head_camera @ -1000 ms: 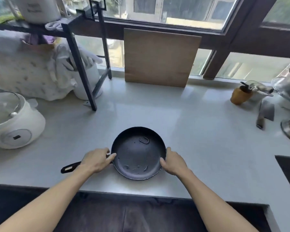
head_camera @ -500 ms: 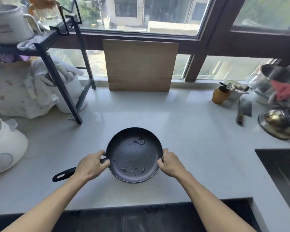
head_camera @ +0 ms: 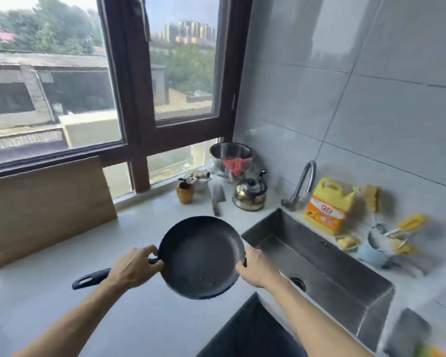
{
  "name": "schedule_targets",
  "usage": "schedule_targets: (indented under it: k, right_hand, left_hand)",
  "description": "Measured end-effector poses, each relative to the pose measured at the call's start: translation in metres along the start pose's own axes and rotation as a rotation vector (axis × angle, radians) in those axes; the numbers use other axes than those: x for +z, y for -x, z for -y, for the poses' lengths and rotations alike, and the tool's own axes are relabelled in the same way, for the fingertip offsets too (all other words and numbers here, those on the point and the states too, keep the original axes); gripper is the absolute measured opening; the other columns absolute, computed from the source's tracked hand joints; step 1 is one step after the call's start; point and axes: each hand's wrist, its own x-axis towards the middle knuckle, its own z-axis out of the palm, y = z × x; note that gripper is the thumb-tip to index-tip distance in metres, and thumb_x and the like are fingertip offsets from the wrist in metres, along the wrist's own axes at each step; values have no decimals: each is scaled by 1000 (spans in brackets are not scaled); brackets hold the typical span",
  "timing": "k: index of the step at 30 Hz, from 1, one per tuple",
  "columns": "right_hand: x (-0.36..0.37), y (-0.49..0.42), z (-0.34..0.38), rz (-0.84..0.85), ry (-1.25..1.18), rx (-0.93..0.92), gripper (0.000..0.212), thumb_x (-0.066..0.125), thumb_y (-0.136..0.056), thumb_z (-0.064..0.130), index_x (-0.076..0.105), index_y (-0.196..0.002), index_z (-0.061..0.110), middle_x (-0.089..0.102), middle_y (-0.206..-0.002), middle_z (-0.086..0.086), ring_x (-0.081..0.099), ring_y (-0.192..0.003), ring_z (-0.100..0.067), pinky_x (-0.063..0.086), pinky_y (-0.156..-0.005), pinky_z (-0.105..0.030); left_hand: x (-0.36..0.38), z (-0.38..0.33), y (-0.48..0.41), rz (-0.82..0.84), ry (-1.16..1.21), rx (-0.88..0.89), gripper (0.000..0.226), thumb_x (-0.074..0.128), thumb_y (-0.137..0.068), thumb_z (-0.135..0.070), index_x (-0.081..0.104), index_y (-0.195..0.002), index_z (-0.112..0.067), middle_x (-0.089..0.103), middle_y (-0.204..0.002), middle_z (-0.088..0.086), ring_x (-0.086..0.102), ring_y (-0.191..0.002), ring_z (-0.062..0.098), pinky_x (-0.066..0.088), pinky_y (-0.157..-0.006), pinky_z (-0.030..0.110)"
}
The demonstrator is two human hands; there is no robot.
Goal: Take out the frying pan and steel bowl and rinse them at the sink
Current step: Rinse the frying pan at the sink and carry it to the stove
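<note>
A black frying pan [head_camera: 201,256] hangs above the grey counter, just left of the steel sink [head_camera: 317,266]. My left hand [head_camera: 134,269] grips its handle where it joins the rim, and the handle's end sticks out to the left. My right hand [head_camera: 255,269] holds the opposite rim. A steel bowl [head_camera: 229,152] with a pink cloth draped over its edge stands in the back corner by the window. The tap [head_camera: 300,186] curves over the sink's far side.
A kettle [head_camera: 250,193], a cleaver [head_camera: 218,197] and a brown cup [head_camera: 185,193] sit behind the pan. A yellow detergent jug [head_camera: 328,204], sponges and a blue utensil cup [head_camera: 375,251] line the wall. A wooden board [head_camera: 44,210] leans at the window.
The pan has been lifted off the counter and carried right toward the sink. My view has swung right, so the rice cooker and rack are out of sight.
</note>
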Motion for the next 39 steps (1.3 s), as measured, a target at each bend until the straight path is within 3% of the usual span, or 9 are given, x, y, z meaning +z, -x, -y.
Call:
schedule_targets:
  k: [7,13,16,18,22,27,31,34,39]
  right_hand:
    - [-84,15,-150,-162,-26,288,28,52,-96,41,49,-102,14,55,-99,-6,57,-84,-26,43,-70,-39]
    - [-114,-3,-260,-187,-32,400,27,51,-95,41,48,-98,14,56,-96,-5,56,-86,-27,42,-73,-39]
    - [-110,-17,-298,-180,-53,432,29,52,-96,44,47,-97,15,58,-96,-6,56,-84,-27,43,-72,-40]
    - [-97,-29,-322,-172,-79,462,29,52,-98,43,47,-100,14,62,-100,-9,61,-88,-30,45,-74,-41]
    - [-59,-50,-357,-161,-115,552,28,52,-99,40,48,-103,12,69,-108,-15,69,-103,-38,45,-75,-42]
    - [-3,-83,-401,-150,-182,651,25,53,-98,35,52,-101,10,69,-103,-13,67,-96,-35,48,-75,-43]
    - [39,-100,-443,-123,-220,725,19,52,-96,35,51,-94,16,65,-84,-2,65,-74,-24,52,-65,-42]
    - [67,-105,-472,-120,-225,743,14,54,-96,31,51,-94,18,64,-79,0,63,-72,-22,55,-68,-45]
    - [104,-123,-498,-137,-226,752,11,53,-96,27,50,-96,16,63,-76,-2,62,-69,-24,50,-65,-44]
  left_hand:
    - [40,-196,-102,124,-30,295,37,57,-80,-62,69,-109,-42,77,-98,-5,66,-79,20,52,-65,35]
    - [103,-310,-181,192,-64,385,41,54,-73,-65,67,-105,-42,77,-84,-6,69,-73,17,58,-67,35]
    - [122,-351,-202,221,-118,434,26,61,-83,-55,65,-100,-36,71,-85,-6,64,-74,21,47,-62,34]
    - [142,-365,-221,257,-135,461,23,61,-86,-53,61,-99,-35,72,-88,-7,63,-76,23,47,-66,35]
    - [208,-365,-274,370,-166,459,42,45,-80,-66,58,-108,-37,78,-106,-12,69,-86,22,59,-81,42]
    - [267,-383,-307,450,-210,490,36,50,-87,-59,58,-114,-35,77,-115,-7,70,-100,29,53,-82,40]
    - [324,-395,-327,480,-227,497,36,54,-93,-51,60,-124,-34,75,-114,0,66,-94,29,54,-85,40]
    - [371,-393,-333,504,-232,469,36,53,-92,-51,59,-124,-35,75,-115,3,70,-103,33,54,-84,40]
    - [434,-382,-346,624,-218,384,36,52,-94,-43,51,-127,-28,72,-110,7,64,-92,35,55,-87,42]
